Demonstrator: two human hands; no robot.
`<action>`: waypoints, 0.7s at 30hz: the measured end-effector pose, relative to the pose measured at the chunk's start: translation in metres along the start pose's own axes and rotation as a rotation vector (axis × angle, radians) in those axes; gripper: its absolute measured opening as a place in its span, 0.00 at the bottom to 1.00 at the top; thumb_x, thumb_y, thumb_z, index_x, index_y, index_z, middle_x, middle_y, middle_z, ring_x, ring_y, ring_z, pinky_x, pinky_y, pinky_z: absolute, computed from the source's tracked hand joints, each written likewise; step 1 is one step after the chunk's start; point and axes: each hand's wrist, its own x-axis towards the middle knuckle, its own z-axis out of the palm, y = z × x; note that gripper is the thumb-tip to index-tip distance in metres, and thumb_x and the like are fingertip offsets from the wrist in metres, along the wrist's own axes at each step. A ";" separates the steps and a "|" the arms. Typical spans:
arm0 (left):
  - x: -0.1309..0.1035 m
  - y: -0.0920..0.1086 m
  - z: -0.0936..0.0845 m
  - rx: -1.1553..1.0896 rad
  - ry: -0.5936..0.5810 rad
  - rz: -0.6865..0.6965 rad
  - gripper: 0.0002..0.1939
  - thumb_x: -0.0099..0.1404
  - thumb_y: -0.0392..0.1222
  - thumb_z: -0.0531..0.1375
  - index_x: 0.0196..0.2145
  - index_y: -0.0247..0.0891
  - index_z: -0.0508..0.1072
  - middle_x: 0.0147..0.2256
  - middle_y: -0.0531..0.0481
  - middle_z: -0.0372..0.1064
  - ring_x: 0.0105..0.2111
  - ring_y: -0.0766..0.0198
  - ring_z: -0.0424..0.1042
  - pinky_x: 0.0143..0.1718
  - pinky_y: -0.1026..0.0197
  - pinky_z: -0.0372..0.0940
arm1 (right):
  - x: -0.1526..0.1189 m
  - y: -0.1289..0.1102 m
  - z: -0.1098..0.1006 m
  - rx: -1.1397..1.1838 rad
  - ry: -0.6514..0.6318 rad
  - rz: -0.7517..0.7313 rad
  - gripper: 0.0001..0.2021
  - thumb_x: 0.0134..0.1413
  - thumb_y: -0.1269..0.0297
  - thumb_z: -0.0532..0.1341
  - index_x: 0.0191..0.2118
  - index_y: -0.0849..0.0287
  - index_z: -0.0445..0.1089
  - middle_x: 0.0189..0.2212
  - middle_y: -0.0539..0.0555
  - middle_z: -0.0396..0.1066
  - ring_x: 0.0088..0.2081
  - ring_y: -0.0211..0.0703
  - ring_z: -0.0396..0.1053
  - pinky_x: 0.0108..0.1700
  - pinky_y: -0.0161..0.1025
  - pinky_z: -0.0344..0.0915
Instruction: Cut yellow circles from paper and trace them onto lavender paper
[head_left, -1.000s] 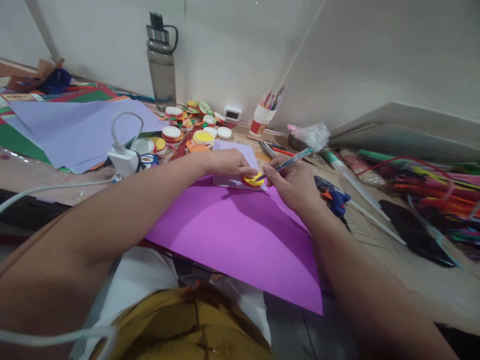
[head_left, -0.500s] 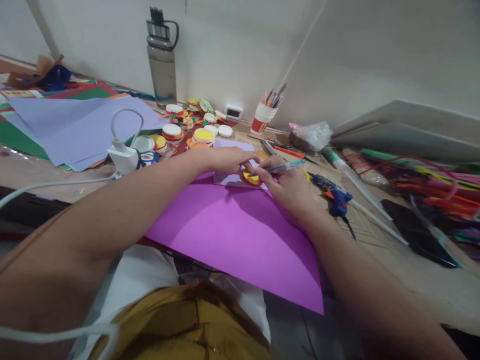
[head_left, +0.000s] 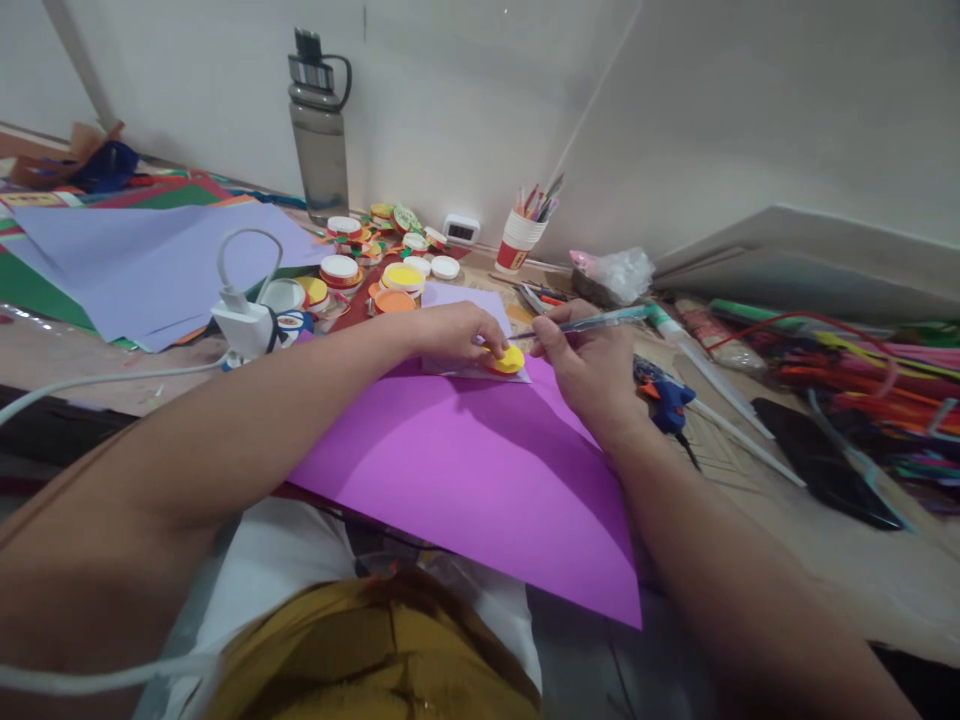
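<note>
My left hand (head_left: pixel 466 332) holds a small round yellow lid with a reddish edge (head_left: pixel 508 361), its fingertips pressed on the lid's left side. The lid rests on a pale lilac sheet (head_left: pixel 469 298). Beneath that lies a larger bright purple sheet (head_left: pixel 465 470), which hangs over the table's front edge. To the right, my right hand (head_left: pixel 592 355) grips a pen with a clear teal barrel (head_left: pixel 611 318). The pen's tip points left, a little above and apart from the lid.
Behind my hands sit several white, yellow and orange lids (head_left: pixel 403 278). A water bottle (head_left: pixel 319 150) and a paper cup of pens (head_left: pixel 520 240) stand along the wall. To the right lie a blue glue gun (head_left: pixel 667 395) and a black phone (head_left: pixel 821 465). A white charger (head_left: pixel 244 325) is at left.
My right hand has drawn back to the right, lifting the pen off the lid. The yellow top now shows more fully, and my left fingers have shifted on its left side.
</note>
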 end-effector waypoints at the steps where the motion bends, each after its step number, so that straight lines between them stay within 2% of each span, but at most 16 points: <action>1: 0.001 -0.001 0.001 0.009 0.003 0.015 0.13 0.60 0.37 0.60 0.43 0.44 0.79 0.48 0.52 0.75 0.48 0.64 0.71 0.50 0.64 0.60 | 0.000 0.000 0.000 -0.007 -0.007 -0.013 0.12 0.59 0.55 0.57 0.31 0.57 0.68 0.21 0.52 0.71 0.24 0.42 0.68 0.29 0.39 0.63; 4: 0.001 0.000 0.003 0.046 0.018 0.077 0.12 0.58 0.39 0.63 0.40 0.40 0.79 0.47 0.48 0.74 0.46 0.63 0.71 0.46 0.64 0.61 | 0.001 0.000 0.001 -0.026 -0.010 -0.036 0.11 0.59 0.56 0.57 0.30 0.57 0.68 0.21 0.51 0.71 0.23 0.41 0.68 0.30 0.39 0.62; 6: 0.000 0.001 0.003 0.069 0.032 0.106 0.11 0.58 0.41 0.62 0.39 0.38 0.78 0.43 0.46 0.75 0.42 0.62 0.71 0.42 0.64 0.62 | 0.001 -0.001 0.000 -0.032 -0.005 -0.038 0.11 0.59 0.57 0.57 0.30 0.57 0.68 0.22 0.51 0.71 0.24 0.41 0.69 0.30 0.39 0.62; 9: -0.003 0.004 0.004 0.106 0.052 0.071 0.13 0.60 0.45 0.61 0.40 0.37 0.77 0.40 0.45 0.75 0.39 0.61 0.71 0.39 0.62 0.61 | 0.002 -0.001 -0.001 -0.037 -0.009 -0.037 0.11 0.59 0.57 0.56 0.30 0.57 0.68 0.22 0.51 0.72 0.25 0.41 0.69 0.31 0.39 0.62; 15: -0.006 0.006 -0.001 0.083 0.012 -0.031 0.17 0.61 0.44 0.60 0.47 0.40 0.75 0.46 0.46 0.74 0.44 0.60 0.71 0.44 0.62 0.60 | 0.004 -0.001 -0.002 -0.014 0.002 -0.031 0.12 0.59 0.57 0.57 0.30 0.58 0.68 0.21 0.51 0.71 0.24 0.41 0.68 0.30 0.38 0.61; 21: -0.007 0.004 -0.007 0.038 0.090 -0.056 0.18 0.61 0.43 0.60 0.49 0.42 0.74 0.50 0.49 0.72 0.49 0.61 0.69 0.50 0.62 0.59 | 0.004 -0.001 -0.004 -0.044 0.004 -0.021 0.12 0.59 0.56 0.56 0.32 0.58 0.69 0.23 0.52 0.72 0.25 0.41 0.68 0.30 0.37 0.61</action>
